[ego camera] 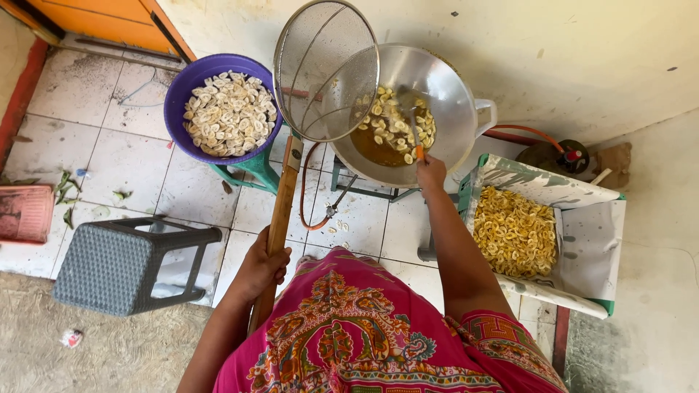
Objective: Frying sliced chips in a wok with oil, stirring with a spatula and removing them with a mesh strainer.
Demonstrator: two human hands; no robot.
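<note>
We look straight down from head height on a person frying sliced chips, and we take the metal wok [444, 94] of hot oil as our landmark; it sits on a low burner stand over a white tiled floor [116, 160].

The right hand [431, 173] reaches to the near rim of the wok and is closed around the orange-tipped handle of a ladle [411, 120], whose bowl lies down in the oil among the pale slices [393, 127] floating there. We judge the long handle keeps the hand back from the heat.

The left hand [262, 268], nearer the body than the wok, is wrapped tight around the long wooden handle of a wire mesh skimmer [325, 69]. Its round basket is held tilted above the wok's left edge, empty, clear of the oil.

Left of the wok, a purple basin [191, 86] of raw pale slices stands on a green stool [255, 169], within easy reach. Right of the wok, a paper-lined crate [593, 240] holds golden fried chips [515, 231], the paper likely there to soak up oil. Further left of the wok, past the basin, stands a grey woven stool [116, 266]. An orange gas hose [309, 196] loops under the wok.
</note>
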